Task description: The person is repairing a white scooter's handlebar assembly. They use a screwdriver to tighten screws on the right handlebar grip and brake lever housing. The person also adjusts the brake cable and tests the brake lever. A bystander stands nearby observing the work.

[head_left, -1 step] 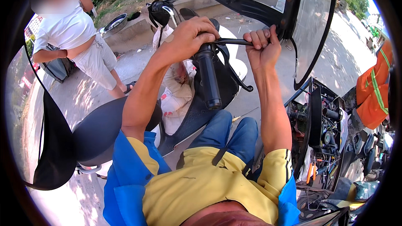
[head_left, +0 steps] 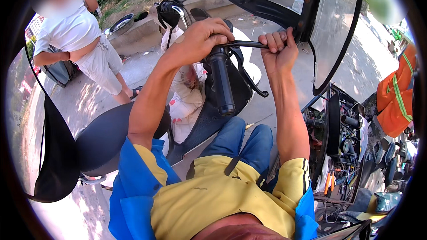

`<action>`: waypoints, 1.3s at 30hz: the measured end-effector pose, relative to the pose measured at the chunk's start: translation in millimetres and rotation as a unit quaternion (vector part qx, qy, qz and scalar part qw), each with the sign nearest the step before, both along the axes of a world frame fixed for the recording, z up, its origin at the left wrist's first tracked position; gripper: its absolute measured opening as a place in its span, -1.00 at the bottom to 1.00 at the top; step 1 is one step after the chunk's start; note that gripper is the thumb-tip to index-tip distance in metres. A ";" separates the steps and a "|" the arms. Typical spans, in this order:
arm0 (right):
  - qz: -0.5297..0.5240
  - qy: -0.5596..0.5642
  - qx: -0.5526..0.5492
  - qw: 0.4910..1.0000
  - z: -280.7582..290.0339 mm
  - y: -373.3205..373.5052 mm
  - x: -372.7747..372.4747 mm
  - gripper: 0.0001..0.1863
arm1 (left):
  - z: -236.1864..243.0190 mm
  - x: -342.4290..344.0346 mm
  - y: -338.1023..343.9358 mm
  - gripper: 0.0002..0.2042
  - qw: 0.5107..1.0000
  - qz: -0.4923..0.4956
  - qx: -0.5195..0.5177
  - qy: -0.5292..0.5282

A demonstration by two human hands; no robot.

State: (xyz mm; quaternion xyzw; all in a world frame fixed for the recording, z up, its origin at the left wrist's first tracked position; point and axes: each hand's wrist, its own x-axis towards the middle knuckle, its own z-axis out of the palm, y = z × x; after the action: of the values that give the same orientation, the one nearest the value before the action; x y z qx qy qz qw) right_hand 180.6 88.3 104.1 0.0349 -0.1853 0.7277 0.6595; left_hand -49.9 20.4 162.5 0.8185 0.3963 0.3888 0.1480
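My right hand (head_left: 281, 50) is closed round one end of a thin black rod (head_left: 247, 44), with its index finger pointing up. At the rod's other end, above the scooter's handlebar, my left hand (head_left: 200, 40) has its fingers curled over. Its fingertips are partly hidden, and its thumb lies beside the rod. Just below the left hand, the black handlebar grip (head_left: 221, 84) points toward me. A curved black brake lever (head_left: 248, 76) hangs to its right. Whether the rod is fixed to the handlebar I cannot tell.
A black-framed clear windshield (head_left: 336, 22) rises beyond my right hand. The dark scooter seat (head_left: 120, 138) is at left, and a person in white (head_left: 80, 35) stands beyond it. A tool box (head_left: 331, 151) full of tools and an orange garment (head_left: 396, 102) are at right.
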 end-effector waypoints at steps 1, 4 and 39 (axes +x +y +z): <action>0.000 0.005 -0.003 1.000 -0.4 2.0 -1.0 -0.57 | 2.4 -1.2 -0.7 -0.79 0.999 -0.023 -0.029 -0.025; 0.007 0.001 0.003 1.000 -1.5 3.2 0.3 -0.57 | 2.8 7.6 -10.3 -0.82 0.995 0.080 0.045 0.036; -0.450 -0.514 0.027 0.730 -93.0 -179.9 140.3 -0.67 | -12.2 1.5 -4.4 -0.71 0.971 0.167 0.110 0.130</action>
State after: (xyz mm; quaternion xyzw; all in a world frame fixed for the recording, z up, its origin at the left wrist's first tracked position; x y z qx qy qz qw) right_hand 320.8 -91.6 11.1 -0.4136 -0.5098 0.2477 0.7125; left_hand -48.4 16.0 150.2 0.7958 0.4977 0.3393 -0.0630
